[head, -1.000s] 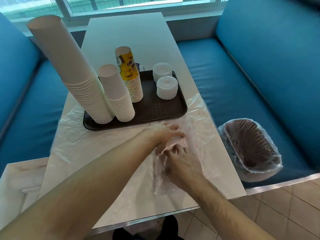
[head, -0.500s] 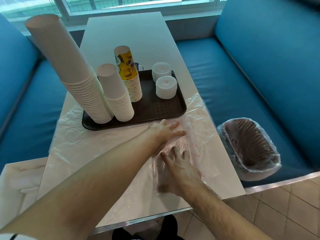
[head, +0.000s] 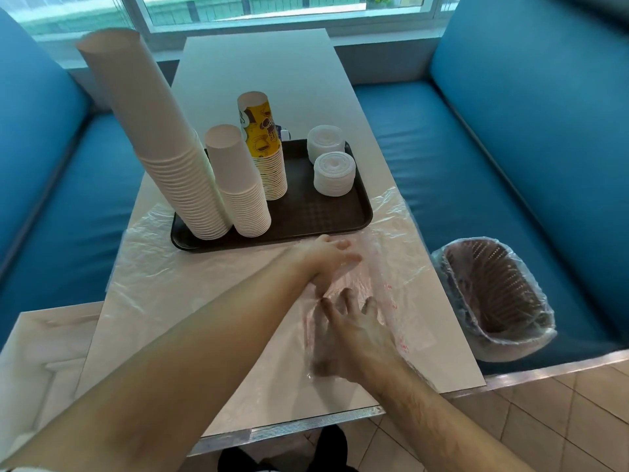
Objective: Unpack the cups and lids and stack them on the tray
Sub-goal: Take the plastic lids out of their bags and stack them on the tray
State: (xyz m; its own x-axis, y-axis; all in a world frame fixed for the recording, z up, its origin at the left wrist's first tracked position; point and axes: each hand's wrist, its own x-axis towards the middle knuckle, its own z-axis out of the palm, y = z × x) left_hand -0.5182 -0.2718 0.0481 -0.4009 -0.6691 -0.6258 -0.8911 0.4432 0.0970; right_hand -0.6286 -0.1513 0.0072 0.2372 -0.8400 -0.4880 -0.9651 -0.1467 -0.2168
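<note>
On the tabletop (head: 258,80) the tray (head: 316,219) sits mid-way along, near the right edge, and already carries the load: a tall cup stack (head: 156,141) at its left end, a shorter white stack (head: 238,185) beside it, a printed stack (head: 267,148) behind, and two lid piles (head: 333,165) at the right end. No loose cups or lids show elsewhere, so unpacking looks finished. What is left seems to be the empty plastic wrap (head: 391,267) spread in front of the tray. The left hand (head: 328,258) and right hand (head: 350,335) lie close together, fingers spread flat, pressing on it. A lined bin (head: 493,298) waits on the seat beyond the right edge.
</note>
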